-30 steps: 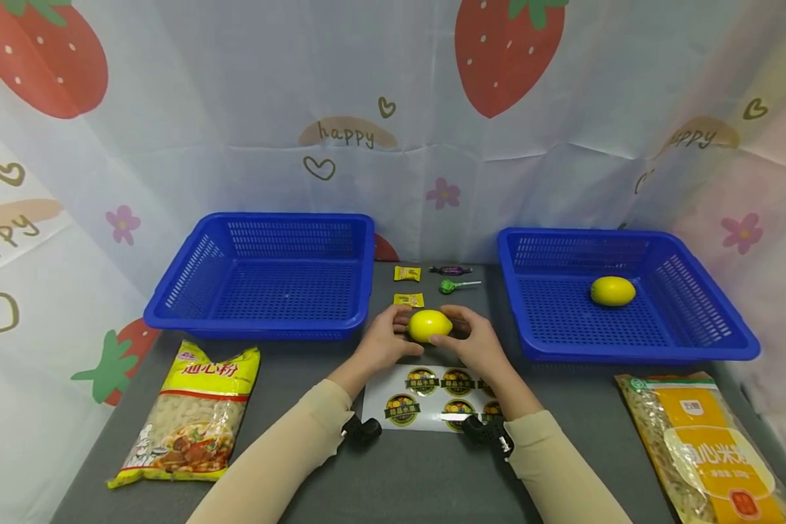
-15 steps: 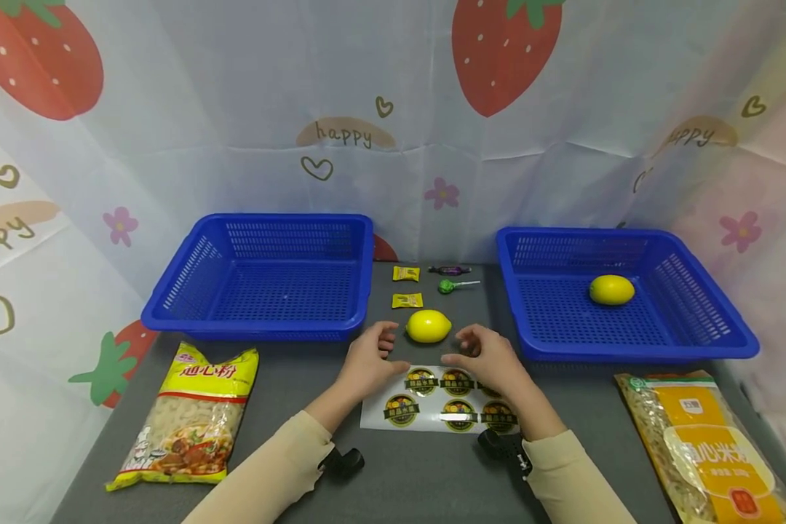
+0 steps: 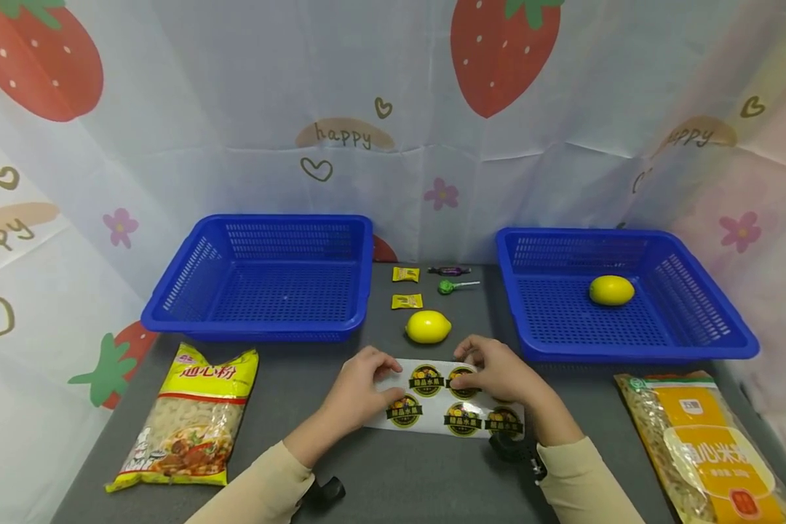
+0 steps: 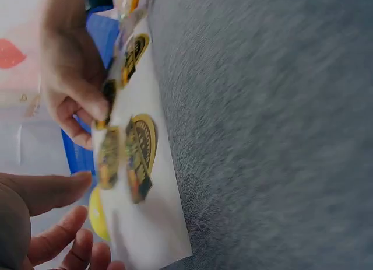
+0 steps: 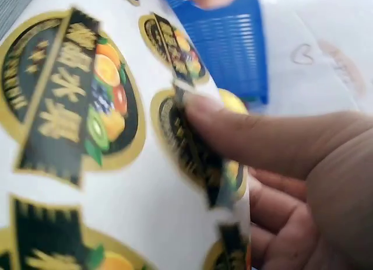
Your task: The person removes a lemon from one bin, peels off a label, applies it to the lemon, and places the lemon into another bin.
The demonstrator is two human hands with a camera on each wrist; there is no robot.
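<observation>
While hands point(image 3: 356, 386) point(image 3: 500, 372) flank one sheet point(image 3: 434, 402), two lemons point(image 3: 429, 327) point(image 3: 612, 290)

1. Sticker sheet point(image 3: 434, 415) in the grip of the right hand point(image 3: 498, 371): white, patterned with round black-and-gold labels point(image 3: 462, 419) bearing multicoloured fruit point(image 5: 111, 101).
2. Lemon point(image 3: 429, 327) just beyond the grip: bright yellow.
3. Left basket point(image 3: 255, 327) and right basket point(image 3: 635, 354), either side beyond the grip: blue.
4. Tabletop point(image 3: 426, 480) beneath the grip: grey.
5. Curtain point(image 3: 255, 87) beyond the grip: white, red strawberries point(image 3: 504, 54), pink flowers point(image 3: 442, 193).
</observation>
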